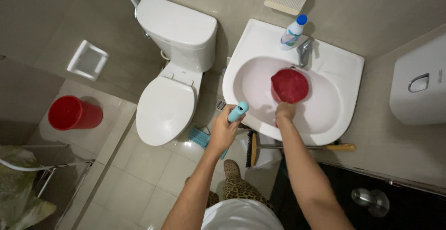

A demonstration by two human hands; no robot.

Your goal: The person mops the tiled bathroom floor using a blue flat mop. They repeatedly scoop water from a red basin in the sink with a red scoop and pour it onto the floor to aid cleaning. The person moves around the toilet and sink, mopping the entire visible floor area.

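At centre frame the right hand (285,111) gripped a red dipper (290,86) inside the white sink (346,67) (under the tap (304,51)). Just left, the left hand (224,130) had its fingers wrapped around a light-blue brush handle (238,111).

two hands at the bathroom sink

your right hand (285,111) grips the handle of a red dipper (290,85), which sits inside the white sink (346,67) right under the metal tap (304,51). your left hand (224,130) is closed around a light blue handle (238,111), held just off the sink's left rim, its head down near the floor. far on the sink ledge stands a white bottle with a blue cap (292,32). left of the sink is a white toilet (169,86), lid down, and further left a red bucket (73,113) on the tiles. a brush with a wooden handle (297,147) lies under the sink's near edge.
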